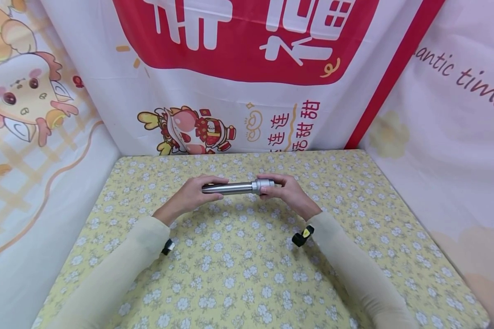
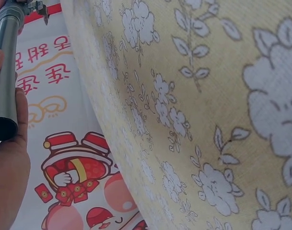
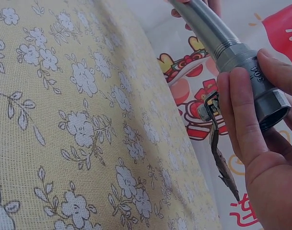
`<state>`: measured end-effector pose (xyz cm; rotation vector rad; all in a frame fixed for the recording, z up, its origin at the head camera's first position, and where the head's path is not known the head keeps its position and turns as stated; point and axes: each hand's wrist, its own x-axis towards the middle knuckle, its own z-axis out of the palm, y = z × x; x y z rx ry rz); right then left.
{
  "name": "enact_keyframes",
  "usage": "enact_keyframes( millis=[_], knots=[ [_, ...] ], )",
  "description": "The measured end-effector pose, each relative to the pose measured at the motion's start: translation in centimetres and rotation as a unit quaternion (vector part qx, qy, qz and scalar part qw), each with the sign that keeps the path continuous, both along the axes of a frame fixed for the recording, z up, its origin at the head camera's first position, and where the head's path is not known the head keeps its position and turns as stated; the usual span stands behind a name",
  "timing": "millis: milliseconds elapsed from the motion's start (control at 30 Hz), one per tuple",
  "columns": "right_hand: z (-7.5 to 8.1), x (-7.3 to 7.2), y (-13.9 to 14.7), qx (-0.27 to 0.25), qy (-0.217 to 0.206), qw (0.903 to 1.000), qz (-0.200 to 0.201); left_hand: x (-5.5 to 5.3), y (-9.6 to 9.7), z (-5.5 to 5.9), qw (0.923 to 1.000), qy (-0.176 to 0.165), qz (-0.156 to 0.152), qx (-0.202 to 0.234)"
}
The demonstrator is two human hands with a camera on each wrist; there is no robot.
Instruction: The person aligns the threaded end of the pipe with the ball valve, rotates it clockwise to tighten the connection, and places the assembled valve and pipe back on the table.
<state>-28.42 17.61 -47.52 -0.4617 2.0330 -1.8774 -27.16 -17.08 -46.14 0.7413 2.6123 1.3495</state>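
Between the two hands, level above the table, lies a smooth steel pipe [image 1: 232,188] joined to a steel ball valve [image 1: 264,183]. The left hand [image 1: 192,194] grips the pipe near its left end; the pipe's dark open end [image 2: 4,128] faces the left wrist camera. Around the valve body [image 3: 249,67], marked 304, curl the fingers and thumb of the right hand [image 1: 289,191]. Threads show where the pipe enters the valve in the right wrist view. From the valve's side a thin lever handle [image 3: 221,155] hangs down, partly behind the fingers.
A yellow floral cloth [image 1: 230,274] covers the table. Printed fabric [image 1: 238,91] hangs behind it, with more hangings on the left and right sides. Dark straps or devices [image 1: 303,236] sit at both wrists.
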Motion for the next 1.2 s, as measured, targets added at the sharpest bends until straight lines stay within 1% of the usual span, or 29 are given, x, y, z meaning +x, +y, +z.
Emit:
enact_keyframes(
  millis=[200,433,567,733,867,967,1067,1200],
  knots=[
    [0.22,0.12,0.00,0.000,0.000,1.0000,0.001,0.12,0.08,0.08,0.9998,-0.005,0.000,0.018],
    [0.37,0.12,-0.13,-0.002,-0.003,1.0000,0.000,0.07,0.09,-0.05,0.9996,-0.003,0.000,0.027],
    [0.32,0.08,-0.12,0.000,-0.003,1.0000,-0.001,0.18,0.11,0.02,0.9995,-0.008,-0.003,0.031],
    [0.19,0.06,-0.15,-0.002,-0.002,1.0000,-0.001,0.15,0.07,0.10,0.9992,-0.028,-0.001,0.029],
    [0.04,-0.01,-0.20,-0.002,-0.002,1.0000,-0.001,-0.05,-0.10,0.10,0.9980,-0.052,-0.003,0.036],
    [-0.03,-0.05,-0.22,-0.001,-0.002,1.0000,-0.002,-0.07,-0.30,0.16,0.9970,-0.064,-0.006,0.043],
    [-0.07,-0.07,-0.24,-0.001,-0.001,1.0000,-0.002,-0.09,-0.43,0.25,0.9966,-0.067,-0.011,0.047],
    [-0.07,-0.08,-0.32,0.002,0.000,1.0000,-0.004,-0.10,-0.55,0.33,0.9970,-0.062,-0.020,0.042]
  ],
)
